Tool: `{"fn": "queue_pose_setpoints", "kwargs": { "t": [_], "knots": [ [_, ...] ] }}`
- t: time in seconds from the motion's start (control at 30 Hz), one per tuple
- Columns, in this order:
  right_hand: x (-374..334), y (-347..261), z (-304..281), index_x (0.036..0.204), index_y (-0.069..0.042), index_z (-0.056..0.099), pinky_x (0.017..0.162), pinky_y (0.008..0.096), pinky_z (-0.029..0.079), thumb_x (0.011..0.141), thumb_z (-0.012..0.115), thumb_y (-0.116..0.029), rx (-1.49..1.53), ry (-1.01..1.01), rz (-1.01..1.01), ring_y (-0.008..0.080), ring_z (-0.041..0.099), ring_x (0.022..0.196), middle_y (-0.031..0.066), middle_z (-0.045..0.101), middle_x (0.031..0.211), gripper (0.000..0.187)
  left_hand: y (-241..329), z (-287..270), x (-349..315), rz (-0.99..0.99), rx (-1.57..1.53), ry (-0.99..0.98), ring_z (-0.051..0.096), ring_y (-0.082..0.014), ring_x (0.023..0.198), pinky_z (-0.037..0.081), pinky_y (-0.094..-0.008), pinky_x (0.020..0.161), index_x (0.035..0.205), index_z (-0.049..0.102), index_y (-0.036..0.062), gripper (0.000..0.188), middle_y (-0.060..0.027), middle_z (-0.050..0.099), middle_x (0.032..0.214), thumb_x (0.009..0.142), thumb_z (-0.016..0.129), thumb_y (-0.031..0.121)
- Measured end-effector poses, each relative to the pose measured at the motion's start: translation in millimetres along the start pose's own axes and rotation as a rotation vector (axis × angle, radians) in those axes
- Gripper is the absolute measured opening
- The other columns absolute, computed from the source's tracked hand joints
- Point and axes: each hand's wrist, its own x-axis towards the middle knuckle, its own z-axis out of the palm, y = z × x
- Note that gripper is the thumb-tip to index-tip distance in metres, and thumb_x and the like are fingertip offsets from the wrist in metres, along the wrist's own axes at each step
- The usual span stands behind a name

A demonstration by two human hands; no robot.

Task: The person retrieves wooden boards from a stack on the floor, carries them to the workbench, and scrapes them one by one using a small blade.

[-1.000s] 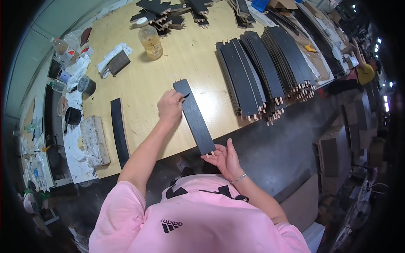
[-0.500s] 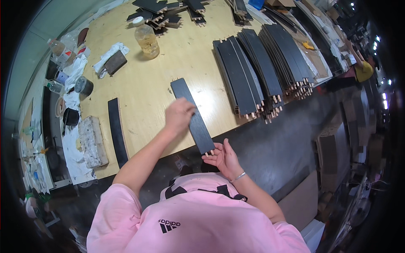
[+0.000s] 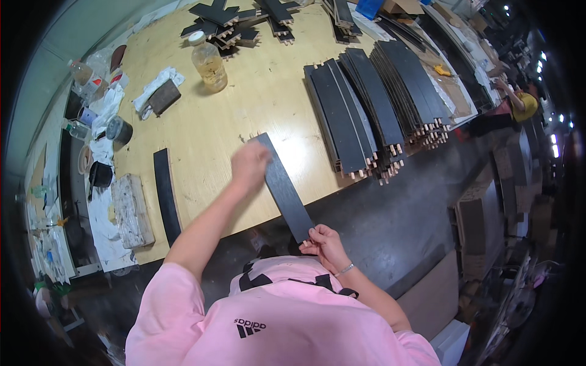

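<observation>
A dark slat [image 3: 285, 194] with wooden dowels in its ends slants over the table's front edge, its near end sticking out past it. My right hand [image 3: 326, 247] grips that near end, the thumb on top and fingers below. At the far end, my left hand [image 3: 250, 165] is closed against the slat's left edge, slightly smeared by motion. Whatever its curled fingers hold, if anything, is hidden. Another dark slat [image 3: 165, 195] lies apart to the left, also reaching the front edge.
Stacks of doweled dark slats [image 3: 390, 97] stand at the right edge of the pale table [image 3: 201, 128]. A loose heap of slats [image 3: 226, 24] lies at the back. Leftward are a jar of liquid [image 3: 209, 64], a dark block [image 3: 165, 97] and a stained white block [image 3: 132, 210].
The slat has come nearer to me, its near end further past the table edge. My right hand has gone from spread fingers to gripping it. My left hand has shifted slightly left.
</observation>
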Motion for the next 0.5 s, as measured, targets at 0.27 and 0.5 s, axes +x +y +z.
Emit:
{"fn": "queue_pose_setpoints", "kwargs": {
  "t": [0.27, 0.5],
  "knots": [
    [-9.0, 3.1, -1.1, 0.083, -0.004, 0.052, 0.055, 0.0305, 0.059, 0.096, 0.058, -0.011, 0.018, 0.024, 0.014, 0.0235, 0.068, 0.063, 0.0104, 0.061, 0.072, 0.016, -23.6, -14.5, 38.9, 0.033, 0.13, 0.163, 0.06, -0.0288, 0.078, 0.048, -0.0404, 0.067, 0.073, 0.066, 0.0085, 0.005, -0.0086, 0.058, 0.076, 0.078, 0.065, 0.011],
    [-10.8, 4.6, -7.7, 0.08, -0.005, 0.051, 0.056, 0.0315, 0.06, 0.096, 0.058, -0.012, 0.037, 0.048, -0.017, 0.0236, 0.068, 0.063, 0.0099, 0.06, 0.071, 0.018, 17.5, -5.5, -39.9, 0.245, -0.016, 0.039, 0.06, -0.0286, 0.074, 0.049, -0.0411, 0.065, 0.067, 0.063, 0.0092, 0.006, -0.0081, 0.056, 0.072, 0.072, 0.061, 0.007]
  ]
}}
